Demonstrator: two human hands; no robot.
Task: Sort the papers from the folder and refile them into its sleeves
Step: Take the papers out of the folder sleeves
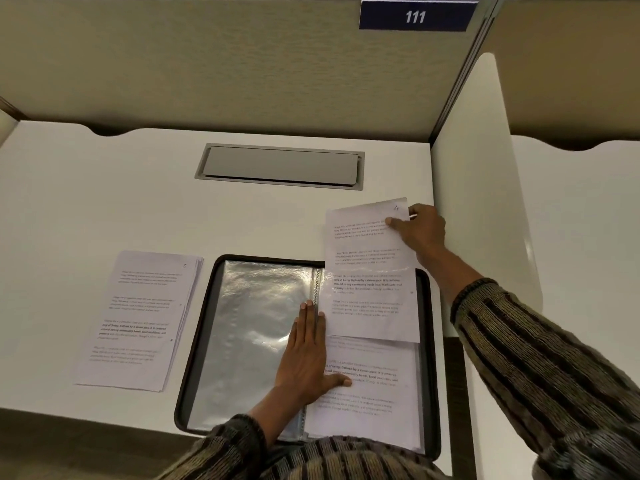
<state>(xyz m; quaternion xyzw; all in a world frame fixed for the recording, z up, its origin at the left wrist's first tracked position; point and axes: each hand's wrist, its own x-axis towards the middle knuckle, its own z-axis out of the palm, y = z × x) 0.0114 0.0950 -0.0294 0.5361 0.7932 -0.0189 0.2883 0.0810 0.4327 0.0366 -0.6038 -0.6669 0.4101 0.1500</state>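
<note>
While lying far left on the desk [104, 202]: stack of printed sheets [138, 320]. Centre: open display folder [242, 323], pressed at its spine [317, 282] by straight-fingered left hand [306, 351]. Right: single sheet [370, 271], seemingly partway into a sleeve [374, 420], pinched at top corner by right hand [420, 230].

Glossy, crinkled clear plastic sleeves [256, 317] fill the dark matt-edged folder [429, 341]; the sheets [138, 320] are matt white paper; the desk [104, 202] is smooth white laminate, the sweater sleeve [540, 358] coarse knit
</note>
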